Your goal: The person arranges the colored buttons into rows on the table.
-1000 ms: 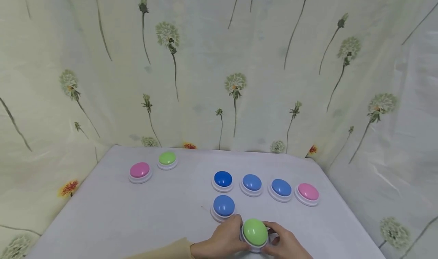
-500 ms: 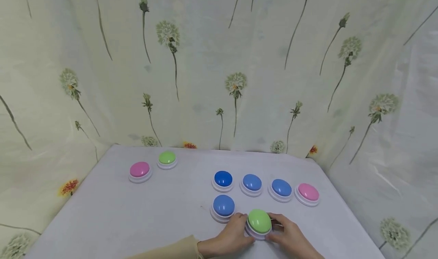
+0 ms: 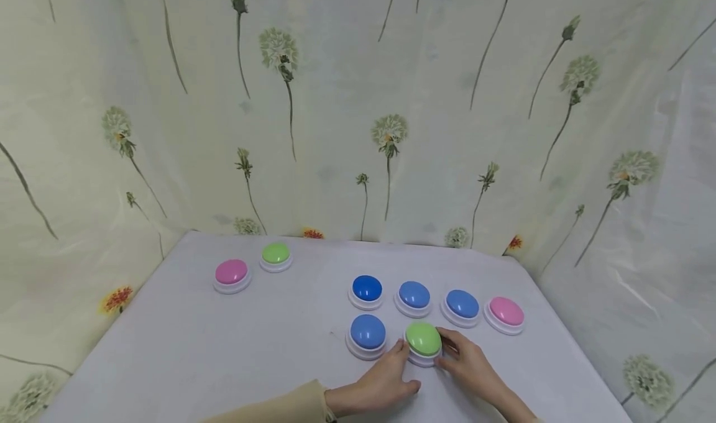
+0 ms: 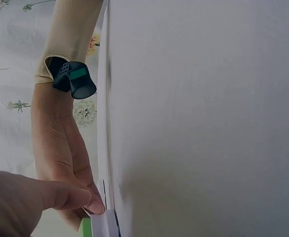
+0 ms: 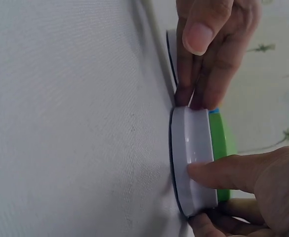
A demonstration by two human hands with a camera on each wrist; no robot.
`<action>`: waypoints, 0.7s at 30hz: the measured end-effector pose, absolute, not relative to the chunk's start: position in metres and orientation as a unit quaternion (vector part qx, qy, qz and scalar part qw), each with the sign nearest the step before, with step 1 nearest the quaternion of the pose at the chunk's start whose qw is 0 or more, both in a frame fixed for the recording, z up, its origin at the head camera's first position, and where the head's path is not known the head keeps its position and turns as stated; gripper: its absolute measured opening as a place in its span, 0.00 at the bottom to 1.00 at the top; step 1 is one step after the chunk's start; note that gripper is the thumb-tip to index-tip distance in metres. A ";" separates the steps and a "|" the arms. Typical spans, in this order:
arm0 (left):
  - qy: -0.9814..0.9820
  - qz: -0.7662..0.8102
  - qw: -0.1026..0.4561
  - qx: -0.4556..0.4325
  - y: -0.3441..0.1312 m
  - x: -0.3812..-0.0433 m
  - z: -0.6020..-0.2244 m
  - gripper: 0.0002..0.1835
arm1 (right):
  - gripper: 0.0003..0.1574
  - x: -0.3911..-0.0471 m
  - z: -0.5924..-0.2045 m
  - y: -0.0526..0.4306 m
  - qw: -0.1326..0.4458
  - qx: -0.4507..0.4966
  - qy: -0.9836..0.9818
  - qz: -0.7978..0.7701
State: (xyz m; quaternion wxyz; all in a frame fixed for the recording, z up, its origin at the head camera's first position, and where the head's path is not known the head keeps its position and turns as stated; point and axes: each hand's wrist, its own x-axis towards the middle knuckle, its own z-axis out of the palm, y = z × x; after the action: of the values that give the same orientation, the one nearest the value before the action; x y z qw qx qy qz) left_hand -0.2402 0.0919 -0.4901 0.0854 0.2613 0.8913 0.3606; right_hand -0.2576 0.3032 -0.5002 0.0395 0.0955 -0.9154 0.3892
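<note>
A push button with a green dome and white base (image 3: 423,340) sits between both hands, at the front of the white table. My right hand (image 3: 472,367) pinches its base from the right; in the right wrist view, the thumb (image 5: 218,172) lies along the base and fingers curl at its far side. My left hand (image 3: 383,379) touches the left side with straight fingertips (image 5: 196,96), its thumb held away. Just left of it stands a blue button (image 3: 367,332). Behind are a dark blue button (image 3: 367,288) and two lighter blue buttons (image 3: 414,294) (image 3: 462,304).
A pink button (image 3: 506,311) ends the back row at right. Far left stand another pink button (image 3: 232,272) and a green button (image 3: 276,253). A flower-printed curtain (image 3: 335,131) surrounds the table (image 3: 252,348) at the back and sides.
Both hands have moved the green button away from the front edge, up beside the blue one. The left thumb has come away from it; the right hand keeps its grip.
</note>
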 end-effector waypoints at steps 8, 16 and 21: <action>0.890 0.343 0.089 0.286 0.085 -0.242 -0.491 0.42 | 0.40 -0.261 -0.500 0.298 0.027 0.079 -0.915 0.394; 0.876 0.353 0.102 0.312 0.072 -0.238 -0.487 0.32 | 0.55 -0.248 -0.488 0.293 0.021 0.067 -0.935 0.348; 0.829 0.427 0.142 0.333 0.054 -0.235 -0.472 0.17 | 0.54 -0.237 -0.472 0.285 0.056 0.073 -0.954 0.286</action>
State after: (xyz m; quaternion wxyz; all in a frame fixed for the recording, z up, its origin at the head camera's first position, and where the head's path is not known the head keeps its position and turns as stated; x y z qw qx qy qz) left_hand -0.2351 0.0539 -0.4718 0.1420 0.3329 0.8289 0.4265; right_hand -0.2374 0.2854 -0.4716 0.0560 0.0733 -0.9539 0.2857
